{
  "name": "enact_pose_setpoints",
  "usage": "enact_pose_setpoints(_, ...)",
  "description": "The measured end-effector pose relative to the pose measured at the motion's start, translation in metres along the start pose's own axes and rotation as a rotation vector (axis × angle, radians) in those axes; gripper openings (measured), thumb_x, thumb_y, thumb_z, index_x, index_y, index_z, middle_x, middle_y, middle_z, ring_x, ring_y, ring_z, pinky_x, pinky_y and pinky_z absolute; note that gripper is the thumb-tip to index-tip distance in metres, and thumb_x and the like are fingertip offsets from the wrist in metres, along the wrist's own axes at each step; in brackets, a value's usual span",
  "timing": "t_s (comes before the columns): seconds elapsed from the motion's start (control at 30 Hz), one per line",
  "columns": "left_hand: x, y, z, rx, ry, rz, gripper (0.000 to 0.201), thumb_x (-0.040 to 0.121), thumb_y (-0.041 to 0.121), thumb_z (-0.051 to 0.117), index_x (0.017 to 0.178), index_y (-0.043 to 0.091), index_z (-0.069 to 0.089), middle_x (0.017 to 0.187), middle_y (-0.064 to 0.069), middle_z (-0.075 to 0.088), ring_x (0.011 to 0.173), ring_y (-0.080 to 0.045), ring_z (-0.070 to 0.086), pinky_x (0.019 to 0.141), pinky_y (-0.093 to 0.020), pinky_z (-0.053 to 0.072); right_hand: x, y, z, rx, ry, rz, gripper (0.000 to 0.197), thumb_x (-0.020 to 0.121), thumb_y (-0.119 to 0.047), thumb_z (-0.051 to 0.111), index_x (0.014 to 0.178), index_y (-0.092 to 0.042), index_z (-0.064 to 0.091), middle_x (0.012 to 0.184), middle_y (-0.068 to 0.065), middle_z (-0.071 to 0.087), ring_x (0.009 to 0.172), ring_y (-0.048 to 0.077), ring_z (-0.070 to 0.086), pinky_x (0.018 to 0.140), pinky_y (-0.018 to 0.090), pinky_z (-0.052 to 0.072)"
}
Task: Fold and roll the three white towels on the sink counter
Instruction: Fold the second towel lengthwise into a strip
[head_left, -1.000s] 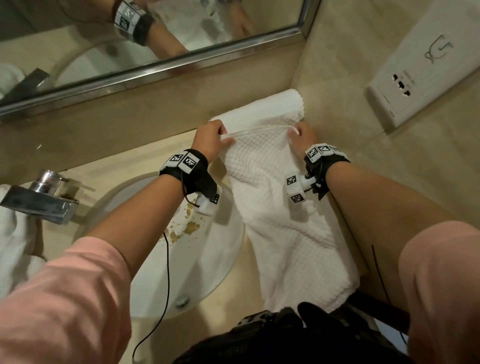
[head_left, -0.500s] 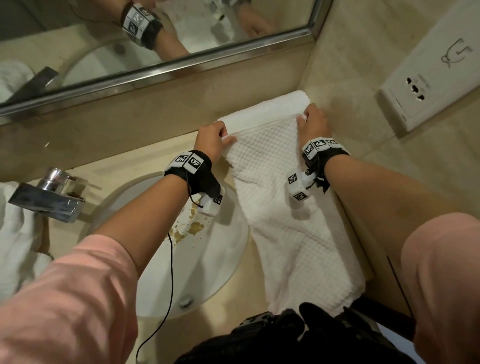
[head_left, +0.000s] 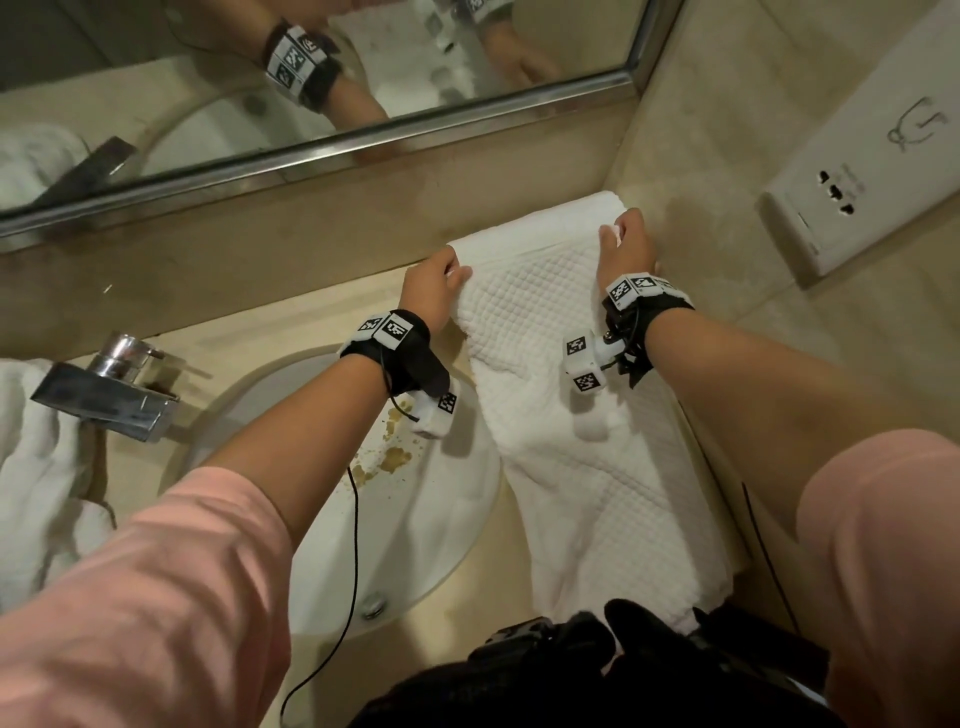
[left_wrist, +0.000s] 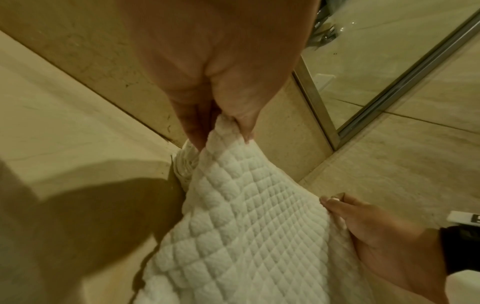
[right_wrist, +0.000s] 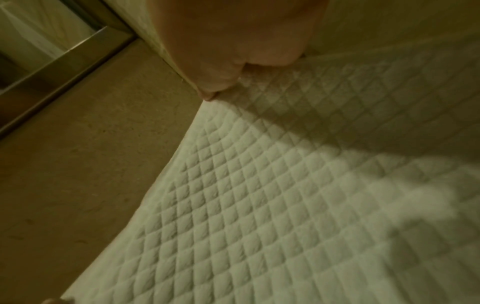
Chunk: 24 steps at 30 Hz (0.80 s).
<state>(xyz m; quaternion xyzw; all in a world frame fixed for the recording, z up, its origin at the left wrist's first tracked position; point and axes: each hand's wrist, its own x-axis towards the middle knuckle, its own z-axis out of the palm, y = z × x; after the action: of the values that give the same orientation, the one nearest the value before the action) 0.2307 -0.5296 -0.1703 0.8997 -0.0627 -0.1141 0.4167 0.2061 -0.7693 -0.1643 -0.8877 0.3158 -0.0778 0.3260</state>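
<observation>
A white waffle-textured towel (head_left: 576, 431) lies lengthwise on the counter right of the sink, reaching from the front edge to the back wall. My left hand (head_left: 439, 283) pinches its far left corner, thumb on top, seen close in the left wrist view (left_wrist: 223, 127). My right hand (head_left: 626, 247) grips the far right corner beside the side wall. Just beyond the held edge, another white towel (head_left: 540, 221) lies against the back wall. A third white towel (head_left: 36, 467) is bunched left of the faucet. The right wrist view shows mostly waffle towel (right_wrist: 285, 195).
The white sink basin (head_left: 431, 530) with brown stains lies under my left forearm. A chrome faucet (head_left: 111, 389) stands at the left, a mirror (head_left: 363, 67) behind, a socket panel (head_left: 857, 176) on the right wall. Black gear (head_left: 571, 654) sits at the counter's front edge.
Both hands have carried the towel's far edge away from me toward the back wall. The right hand went farther, into the corner.
</observation>
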Motion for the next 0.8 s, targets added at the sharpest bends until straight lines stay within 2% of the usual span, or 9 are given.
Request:
enact_pose_setpoints(0.07, -0.004, 0.003, -0.004, -0.019, 0.052, 0.027, 0.023, 0.096, 0.022, 0.052, 0.079, 0.01, 0.041, 0.07, -0.004, 0.044, 0.069, -0.019, 0.037, 0.054, -0.027, 0.023, -0.002, -0.001, -0.002, 0.061, 0.04, -0.069, 0.011, 0.099, -0.024, 0.038, 0.09, -0.02, 0.033, 0.063, -0.007, 0.034, 0.061, 0.017, 0.035, 0.073, 0.03, 0.03)
enact_pose_setpoints(0.13, -0.011, 0.01, -0.008, -0.044, 0.107, 0.047, 0.023, 0.097, 0.023, 0.049, 0.08, 0.01, 0.04, 0.069, -0.001, 0.043, 0.068, -0.017, 0.037, 0.054, -0.022, 0.027, -0.003, -0.006, -0.006, 0.09, 0.088, -0.15, 0.01, 0.099, -0.021, 0.039, 0.092, -0.015, 0.036, 0.071, 0.002, 0.04, 0.066, 0.02, 0.037, 0.063, 0.028, 0.029)
enact_pose_setpoints(0.2, -0.015, 0.02, -0.015, -0.101, 0.16, 0.054, 0.023, 0.098, 0.023, 0.047, 0.081, 0.011, 0.04, 0.066, 0.007, 0.04, 0.066, -0.015, 0.037, 0.055, -0.024, 0.029, -0.004, -0.015, -0.013, 0.08, 0.142, -0.186, 0.014, 0.099, -0.021, 0.039, 0.098, -0.008, 0.044, 0.081, 0.007, 0.046, 0.072, 0.021, 0.042, 0.063, 0.029, 0.029)
enact_pose_setpoints(0.27, -0.017, 0.031, -0.025, -0.165, 0.204, 0.06, 0.022, 0.098, 0.024, 0.048, 0.082, 0.011, 0.04, 0.066, 0.01, 0.04, 0.063, -0.011, 0.037, 0.056, -0.025, 0.031, -0.006, -0.024, -0.024, 0.096, 0.198, -0.224, 0.022, 0.099, -0.021, 0.038, 0.105, -0.002, 0.046, 0.084, 0.007, 0.049, 0.074, 0.022, 0.046, 0.064, 0.03, 0.032)
enact_pose_setpoints(0.37, -0.019, 0.048, -0.045, -0.185, 0.269, 0.116, 0.02, 0.098, 0.024, 0.05, 0.085, 0.012, 0.041, 0.068, 0.012, 0.041, 0.059, -0.001, 0.037, 0.053, -0.017, 0.031, -0.008, -0.039, -0.043, 0.137, 0.275, -0.281, 0.024, 0.099, -0.022, 0.036, 0.104, -0.002, 0.047, 0.081, 0.005, 0.051, 0.073, 0.021, 0.047, 0.062, 0.03, 0.032)
enact_pose_setpoints(0.43, -0.015, 0.056, -0.059, -0.216, 0.328, 0.144, 0.02, 0.097, 0.024, 0.052, 0.084, 0.013, 0.041, 0.069, 0.012, 0.04, 0.059, 0.0, 0.036, 0.052, -0.014, 0.031, -0.008, -0.051, -0.052, 0.173, 0.291, -0.317, 0.025, 0.1, -0.026, 0.037, 0.102, -0.003, 0.048, 0.078, 0.004, 0.052, 0.07, 0.021, 0.047, 0.06, 0.029, 0.033)
enact_pose_setpoints(0.53, -0.005, 0.053, -0.072, -0.288, 0.414, 0.161, 0.023, 0.094, 0.025, 0.056, 0.08, 0.015, 0.041, 0.066, 0.01, 0.035, 0.06, -0.009, 0.031, 0.055, -0.022, 0.03, -0.005, -0.069, -0.053, 0.21, 0.259, -0.338, 0.027, 0.1, -0.031, 0.038, 0.1, -0.006, 0.048, 0.075, 0.004, 0.052, 0.067, 0.02, 0.046, 0.058, 0.029, 0.033)
enact_pose_setpoints(0.67, 0.001, 0.034, -0.068, -0.336, 0.455, 0.096, 0.026, 0.091, 0.023, 0.063, 0.078, 0.012, 0.043, 0.069, 0.004, 0.035, 0.06, -0.007, 0.027, 0.05, -0.012, 0.028, 0.005, -0.075, -0.038, 0.19, 0.125, -0.313, 0.018, 0.098, -0.033, 0.041, 0.091, -0.017, 0.039, 0.073, 0.004, 0.05, 0.063, 0.021, 0.043, 0.058, 0.03, 0.033)
enact_pose_setpoints(0.8, 0.011, 0.003, -0.056, -0.299, 0.466, -0.033, 0.027, 0.088, 0.023, 0.067, 0.076, 0.011, 0.046, 0.07, -0.001, 0.041, 0.058, -0.008, 0.03, 0.05, -0.012, 0.03, 0.016, -0.073, -0.019, 0.168, -0.003, -0.295, 0.018, 0.098, -0.032, 0.042, 0.088, -0.019, 0.035, 0.074, 0.004, 0.048, 0.062, 0.02, 0.04, 0.055, 0.03, 0.032)
